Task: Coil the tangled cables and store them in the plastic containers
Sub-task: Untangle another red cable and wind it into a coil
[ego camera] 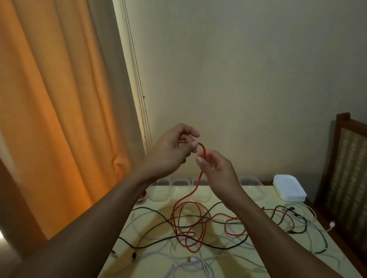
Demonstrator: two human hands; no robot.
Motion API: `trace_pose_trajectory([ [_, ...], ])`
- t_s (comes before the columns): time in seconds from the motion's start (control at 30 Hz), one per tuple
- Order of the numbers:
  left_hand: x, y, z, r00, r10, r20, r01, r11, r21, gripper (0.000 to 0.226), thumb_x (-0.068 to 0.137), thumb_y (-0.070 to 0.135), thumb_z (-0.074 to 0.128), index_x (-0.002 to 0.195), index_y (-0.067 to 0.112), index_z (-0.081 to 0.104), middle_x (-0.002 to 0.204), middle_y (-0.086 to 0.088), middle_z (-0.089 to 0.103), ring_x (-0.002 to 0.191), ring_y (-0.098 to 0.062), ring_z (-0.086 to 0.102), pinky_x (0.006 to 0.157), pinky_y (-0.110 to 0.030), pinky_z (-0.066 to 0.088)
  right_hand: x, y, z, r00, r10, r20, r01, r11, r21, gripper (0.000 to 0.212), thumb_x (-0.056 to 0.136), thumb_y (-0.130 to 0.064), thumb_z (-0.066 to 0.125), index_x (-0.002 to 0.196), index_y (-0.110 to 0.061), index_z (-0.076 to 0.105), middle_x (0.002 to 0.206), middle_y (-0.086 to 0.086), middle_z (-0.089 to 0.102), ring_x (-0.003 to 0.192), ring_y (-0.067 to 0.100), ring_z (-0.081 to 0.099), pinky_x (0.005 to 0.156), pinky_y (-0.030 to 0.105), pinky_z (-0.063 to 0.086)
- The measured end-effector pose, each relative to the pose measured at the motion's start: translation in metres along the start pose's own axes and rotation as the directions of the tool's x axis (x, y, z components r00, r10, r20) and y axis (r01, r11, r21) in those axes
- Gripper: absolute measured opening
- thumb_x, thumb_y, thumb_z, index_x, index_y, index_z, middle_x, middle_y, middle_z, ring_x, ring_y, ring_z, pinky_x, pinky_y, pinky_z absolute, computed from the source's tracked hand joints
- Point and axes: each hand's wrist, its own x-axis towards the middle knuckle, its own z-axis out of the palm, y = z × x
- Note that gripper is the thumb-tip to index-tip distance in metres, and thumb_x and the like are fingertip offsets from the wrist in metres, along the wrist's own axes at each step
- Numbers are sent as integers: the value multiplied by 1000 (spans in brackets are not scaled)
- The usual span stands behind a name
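A red cable point(190, 218) rises from a loose tangle on the pale yellow table point(245, 264) up to both raised hands. My left hand point(172, 151) pinches the top of its loop between thumb and fingers. Just below, my right hand point(217, 172) grips the same red strand. Black cables point(154, 213) and white cables point(205, 270) lie tangled across the table below. Several clear plastic containers point(163, 191) stand in a row along the table's far edge, partly hidden behind my arms.
A stack of white lids point(288, 187) sits at the table's far right corner. A wooden chair back point(356, 165) stands to the right. An orange curtain point(49, 97) hangs at the left, with a plain wall behind the table.
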Motion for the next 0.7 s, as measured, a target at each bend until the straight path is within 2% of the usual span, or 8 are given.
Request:
trace_pose_trajectory([
  [0.03, -4, 2, -1, 1000, -5, -3, 4, 1000, -31, 18, 102, 14, 58, 117, 23, 61, 89, -2, 66, 72, -12, 58, 62, -28, 49, -4, -4, 3, 999, 14, 37, -16, 997, 71, 16, 103, -23, 55, 115, -19, 66, 93, 1, 71, 88, 16, 69, 82, 34, 56],
  [0.1, -13, 7, -4, 1000, -12, -10, 12, 995, -94, 19, 102, 14, 58, 119, 21, 60, 86, 1, 67, 71, -15, 56, 60, -31, 47, -12, -12, 4, 998, 25, 56, -36, 979, 201, 21, 106, -17, 48, 109, -14, 69, 71, 5, 60, 62, 21, 59, 65, 41, 55],
  [0.17, -24, 14, -8, 999, -28, -18, 25, 993, -119, 19, 103, 13, 57, 121, 19, 59, 83, 2, 67, 70, -15, 54, 58, -29, 46, -17, -19, 3, 1000, 27, -4, -25, 972, 236, 25, 106, -18, 49, 102, -14, 72, 62, 1, 45, 52, 17, 41, 50, 33, 41],
  [0.23, -35, 20, -11, 997, -73, 7, 74, 992, -104, 18, 104, 15, 55, 122, 18, 60, 81, 0, 66, 69, -15, 53, 57, -27, 45, -21, -29, -2, 998, 24, -61, -10, 974, 228, 24, 105, -21, 52, 99, -17, 75, 61, -1, 40, 53, 15, 34, 49, 30, 31],
  [0.4, -73, 29, -7, 973, -190, 128, 188, 982, 27, 25, 108, 28, 47, 106, 20, 70, 69, 3, 56, 56, -10, 46, 52, -26, 39, -41, -61, -19, 993, -80, -86, 90, 989, 120, 15, 98, -21, 63, 101, -18, 78, 63, -3, 49, 57, 12, 41, 49, 26, 38],
  [0.5, -103, 37, -3, 961, -200, 189, 209, 977, -31, 27, 109, 29, 45, 104, 16, 68, 66, 4, 56, 57, -11, 47, 53, -28, 38, -60, -68, -22, 993, -107, -56, 115, 978, 176, 18, 99, -16, 62, 109, -17, 77, 63, -5, 47, 55, 9, 39, 49, 25, 35],
  [0.6, -132, 42, 5, 953, -176, 245, 198, 978, -69, 21, 108, 21, 49, 107, 12, 68, 73, 1, 63, 66, -16, 56, 63, -33, 45, -83, -60, -17, 996, -94, 6, 89, 963, 256, 24, 103, -15, 56, 119, -20, 73, 67, -1, 48, 55, 9, 37, 50, 23, 32],
  [0.7, -158, 44, 13, 947, -143, 288, 199, 963, -179, 18, 106, 7, 50, 112, 2, 66, 79, -5, 67, 70, -16, 61, 63, -25, 48, -102, -43, -12, 998, -55, 7, 51, 972, 231, 27, 105, -18, 52, 123, -25, 71, 72, 2, 52, 59, 10, 40, 53, 24, 34],
])
